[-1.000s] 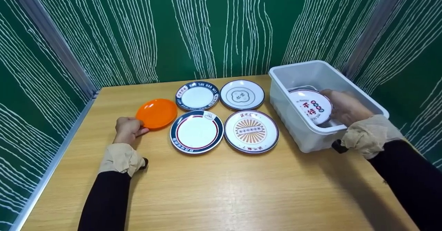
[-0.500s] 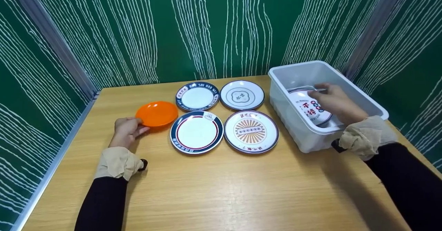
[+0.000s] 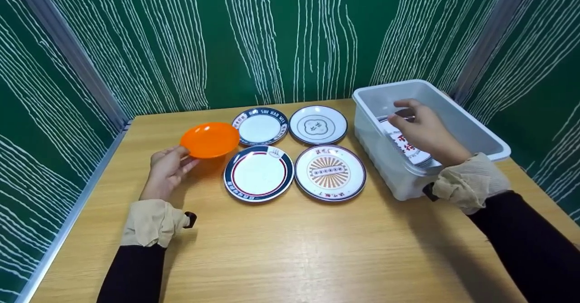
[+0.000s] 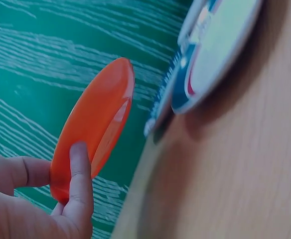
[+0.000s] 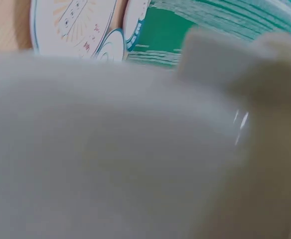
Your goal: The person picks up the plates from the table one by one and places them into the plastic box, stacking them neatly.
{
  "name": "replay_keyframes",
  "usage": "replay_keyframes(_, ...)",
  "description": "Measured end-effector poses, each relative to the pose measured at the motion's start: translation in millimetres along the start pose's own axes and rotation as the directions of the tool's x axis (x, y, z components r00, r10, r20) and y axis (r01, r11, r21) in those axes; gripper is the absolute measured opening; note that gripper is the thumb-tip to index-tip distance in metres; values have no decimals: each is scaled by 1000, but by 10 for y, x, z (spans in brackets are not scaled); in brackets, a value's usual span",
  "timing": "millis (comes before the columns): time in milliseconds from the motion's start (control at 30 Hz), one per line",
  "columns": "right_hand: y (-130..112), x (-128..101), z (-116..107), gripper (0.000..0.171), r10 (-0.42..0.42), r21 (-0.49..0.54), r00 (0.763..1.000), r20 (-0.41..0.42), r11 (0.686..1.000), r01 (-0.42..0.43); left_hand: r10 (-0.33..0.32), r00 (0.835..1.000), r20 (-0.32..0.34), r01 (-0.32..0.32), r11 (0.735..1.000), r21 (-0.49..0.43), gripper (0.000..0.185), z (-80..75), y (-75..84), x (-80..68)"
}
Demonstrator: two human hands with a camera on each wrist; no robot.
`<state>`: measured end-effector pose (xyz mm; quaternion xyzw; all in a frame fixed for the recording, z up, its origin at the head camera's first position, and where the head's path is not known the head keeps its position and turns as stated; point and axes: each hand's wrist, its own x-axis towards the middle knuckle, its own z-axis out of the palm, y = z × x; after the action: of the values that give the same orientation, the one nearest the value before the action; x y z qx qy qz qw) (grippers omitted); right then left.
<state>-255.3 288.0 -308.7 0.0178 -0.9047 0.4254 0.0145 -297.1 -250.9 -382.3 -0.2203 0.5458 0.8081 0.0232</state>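
Note:
My left hand pinches the near-left edge of an orange plate and holds it above the table. The left wrist view shows this orange plate from the side, gripped between thumb and fingers well clear of the wood. My right hand hovers over the near part of a white plastic bin, its fingers loosely curved and holding nothing. Below that hand, inside the bin, lies a white plate with red characters, partly hidden. The bin's blurred pale wall fills most of the right wrist view.
Between hands and wall lie a blue-rimmed plate and a white plate with a grey emblem. In front are a navy-and-red striped plate and a sunburst plate. Green panels enclose the table.
The left hand has raised the orange plate off the table, slightly to the right. The right hand has let go of the red-lettered plate in the bin and risen leftward above it.

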Motion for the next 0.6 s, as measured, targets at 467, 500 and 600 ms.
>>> replay_keyframes(467,-387,-174,250,57,-60,136,998,-13,989,61,70,991,117,-74,997,26,29,384,-16,-330)
replay_keyframes(500,-417,-188,280,56,-63,157,998,-8,985,64,77,988,132,-81,996,26,29,414,-20,-357)
replay_keyframes(600,-501,-221,374,55,-74,194,997,4,978,72,100,980,170,-107,994,33,28,509,-31,-446)
